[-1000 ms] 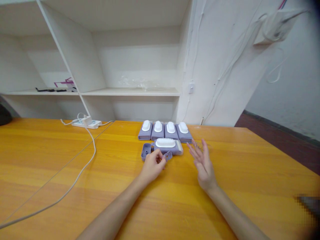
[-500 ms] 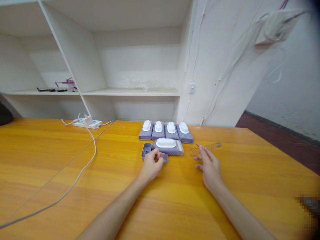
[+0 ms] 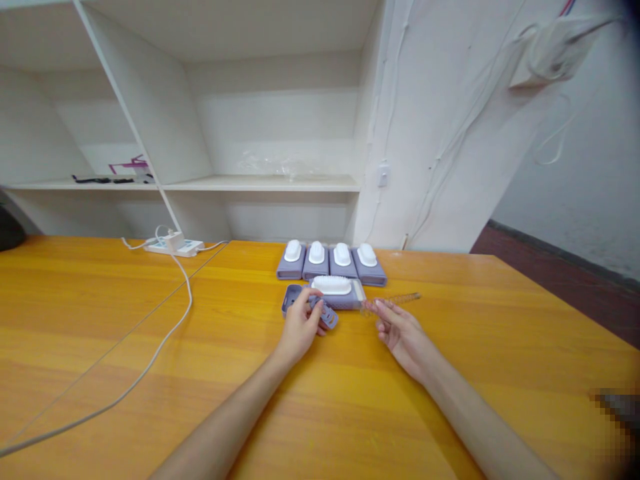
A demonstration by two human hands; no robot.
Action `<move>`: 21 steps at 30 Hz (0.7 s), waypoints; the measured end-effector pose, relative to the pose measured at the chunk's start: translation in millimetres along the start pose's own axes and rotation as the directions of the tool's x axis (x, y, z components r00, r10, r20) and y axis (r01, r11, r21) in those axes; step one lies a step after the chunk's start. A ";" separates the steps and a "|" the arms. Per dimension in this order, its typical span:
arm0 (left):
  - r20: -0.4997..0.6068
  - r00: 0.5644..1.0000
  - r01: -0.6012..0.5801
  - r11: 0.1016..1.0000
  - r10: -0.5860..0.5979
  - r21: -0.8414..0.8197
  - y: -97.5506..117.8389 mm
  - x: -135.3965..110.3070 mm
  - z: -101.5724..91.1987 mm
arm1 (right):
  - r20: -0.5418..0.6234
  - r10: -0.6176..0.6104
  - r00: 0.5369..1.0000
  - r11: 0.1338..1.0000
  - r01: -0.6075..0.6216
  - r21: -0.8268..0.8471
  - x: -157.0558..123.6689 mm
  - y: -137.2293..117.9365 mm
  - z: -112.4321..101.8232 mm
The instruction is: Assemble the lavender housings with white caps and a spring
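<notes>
My left hand [image 3: 301, 328] pinches a small purple plastic piece with slots [image 3: 329, 318], tilted just above the table's surface or touching it; I cannot tell which. Behind that hand lies a hollow purple tray-like part [image 3: 289, 296], partly covered by my fingers. Just beyond the two hands sits a larger purple case [image 3: 350, 303] with a white bristled brush head [image 3: 332, 286] on top. My right hand [image 3: 404, 337] closes thumb and fingers around a thin coil spring [image 3: 409, 297], which sticks out to the right of the fingers.
Several purple boxes with white tops [image 3: 341, 269] stand in a row behind the case. At the left, a white power strip [image 3: 175, 247] feeds a long cable [image 3: 170, 333] running across the wooden table [image 3: 100, 300]. White shelves [image 3: 260, 183] rise behind.
My right hand has moved left with its fingers closing on the spring, which has shifted left too. In my left hand the slotted piece has turned and shows more of itself.
</notes>
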State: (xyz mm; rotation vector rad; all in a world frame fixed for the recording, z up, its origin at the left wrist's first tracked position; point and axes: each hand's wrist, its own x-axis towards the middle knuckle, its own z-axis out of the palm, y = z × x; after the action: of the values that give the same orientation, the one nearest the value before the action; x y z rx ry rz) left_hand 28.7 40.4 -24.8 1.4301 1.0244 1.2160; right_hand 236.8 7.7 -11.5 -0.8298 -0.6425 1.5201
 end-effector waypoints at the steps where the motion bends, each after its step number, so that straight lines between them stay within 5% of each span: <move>1: 0.013 1.000 0.000 1.000 -0.001 0.023 -0.3 -0.1 0.8 | 0.003 0.005 1.000 1.000 -0.005 -0.006 -0.2 0.0 0.7; 8: 0.110 0.993 0.038 0.997 -0.045 0.065 2.4 -2.7 5.6 | -0.032 0.014 0.999 0.999 -0.013 0.043 2.2 0.9 2.8; 16: 0.151 0.982 -0.141 0.969 0.111 0.202 3.2 -7.0 5.5 | -0.034 -0.036 0.999 0.999 0.036 -0.028 -0.5 1.4 6.3; 21: 0.179 0.951 -0.305 0.862 0.253 0.404 13.9 -14.5 12.3 | -0.024 -0.099 0.995 0.979 0.093 -0.180 -2.8 10.1 11.2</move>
State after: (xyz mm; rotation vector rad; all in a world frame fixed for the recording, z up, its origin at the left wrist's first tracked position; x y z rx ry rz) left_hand 38.8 21.9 -14.2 2.0316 1.0684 1.1292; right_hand 221.8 4.6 -12.6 -0.9435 -0.7923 1.3730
